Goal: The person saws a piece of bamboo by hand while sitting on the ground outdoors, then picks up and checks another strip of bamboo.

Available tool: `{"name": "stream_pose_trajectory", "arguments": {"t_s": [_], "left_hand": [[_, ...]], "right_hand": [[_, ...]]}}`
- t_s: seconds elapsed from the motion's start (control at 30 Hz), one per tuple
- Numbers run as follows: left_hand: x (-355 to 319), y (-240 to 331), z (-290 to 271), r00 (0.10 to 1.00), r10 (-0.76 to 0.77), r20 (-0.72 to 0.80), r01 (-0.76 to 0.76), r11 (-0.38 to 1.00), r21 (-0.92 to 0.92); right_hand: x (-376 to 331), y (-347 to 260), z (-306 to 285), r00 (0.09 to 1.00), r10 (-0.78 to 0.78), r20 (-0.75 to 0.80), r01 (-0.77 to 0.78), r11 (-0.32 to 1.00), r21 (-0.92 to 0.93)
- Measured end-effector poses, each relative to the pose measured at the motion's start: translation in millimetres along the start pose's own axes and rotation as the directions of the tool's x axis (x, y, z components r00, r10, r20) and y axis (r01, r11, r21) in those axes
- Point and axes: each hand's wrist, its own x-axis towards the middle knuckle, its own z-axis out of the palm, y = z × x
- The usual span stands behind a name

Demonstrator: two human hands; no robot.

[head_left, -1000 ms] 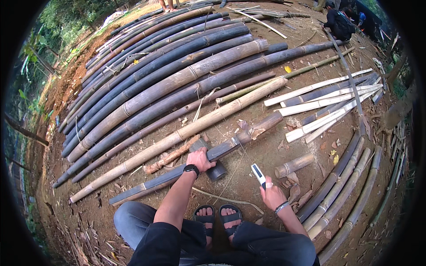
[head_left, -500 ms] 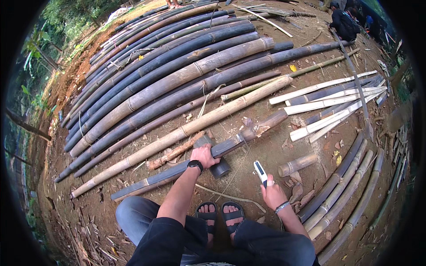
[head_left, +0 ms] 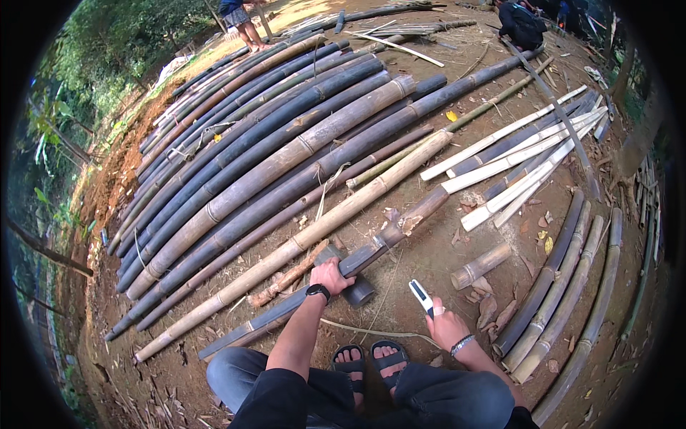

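Note:
My left hand [head_left: 331, 277], with a black watch at the wrist, is closed over a dark split bamboo pole [head_left: 266, 323] lying diagonally in front of me. The pole rests across a short dark bamboo block [head_left: 359, 293]. A patch of its skin looks stripped or broken near the far right part. In my right hand [head_left: 449, 327], a slim white tool with a dark face [head_left: 421, 295] points up and forward, apart from the pole; its exact kind is unclear. A peeled-looking wooden stick [head_left: 275, 287] lies just beyond my left hand.
A long tan bamboo pole [head_left: 307, 239] and a broad row of dark poles [head_left: 250, 196] lie beyond. Pale split strips [head_left: 511, 161] and a short bamboo section [head_left: 480, 267] are at right, with curved-looking poles [head_left: 547, 289] nearby. Two people [head_left: 518, 25] are at the far side.
The view has tilted up and shifted, showing more of a standing person at the far left. Both hands keep their holds, with little visible movement.

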Motion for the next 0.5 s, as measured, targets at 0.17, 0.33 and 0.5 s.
{"name": "stream_pose_trajectory", "arguments": {"t_s": [0.17,0.33,0.5], "left_hand": [[-1.3,-2.6,1.8,1.0,-0.011,-0.005,0.011,1.0,0.019],[-3.6,15.2,-6.0,0.999,-0.028,0.032,0.027,0.999,0.041],[-2.2,6.2,7.2,0.996,0.0,-0.087,0.004,0.999,0.044]], "right_hand": [[1.5,8.3,-1.8,0.991,-0.032,-0.129,0.053,0.986,0.161],[-34.8,68.8,1.0,0.8,0.247,-0.547,-0.051,0.936,0.347],[-34.4,159.2,40.0,0.586,0.53,-0.612,-0.255,0.838,0.482]]}}
